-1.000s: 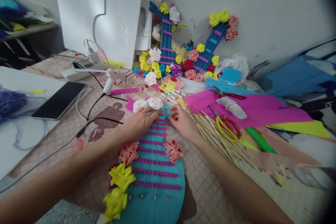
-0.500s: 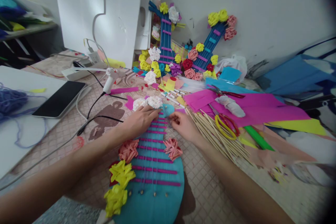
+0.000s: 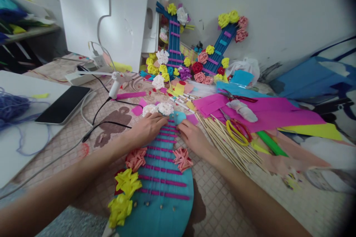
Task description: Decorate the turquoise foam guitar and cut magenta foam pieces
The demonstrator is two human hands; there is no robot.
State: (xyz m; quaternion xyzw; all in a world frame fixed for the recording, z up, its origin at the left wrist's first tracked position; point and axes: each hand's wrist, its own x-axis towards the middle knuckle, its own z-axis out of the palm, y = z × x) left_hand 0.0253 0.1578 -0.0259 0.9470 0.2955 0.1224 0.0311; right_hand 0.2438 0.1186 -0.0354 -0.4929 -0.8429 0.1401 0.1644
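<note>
The table (image 3: 217, 192) carries a turquoise paper guitar (image 3: 155, 222), its neck pointing away from the person. The left hand (image 3: 148, 127) lies over the neck's left edge, fingers close together; the right hand (image 3: 194, 139), fingers bent, meets its right edge. Whether either grips anything, I cannot tell. Yellow flowers (image 3: 120, 211) line the body's left edge; magenta strips (image 3: 167, 183) cross beneath strings; small beads (image 3: 161, 206) sit below.

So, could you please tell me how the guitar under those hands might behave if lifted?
The guitar probably lifts as one stiff, light piece, since it looks flat like board. Its yellow flowers overhang the left edge, so they may crush. Its thin strings might snag.
</note>
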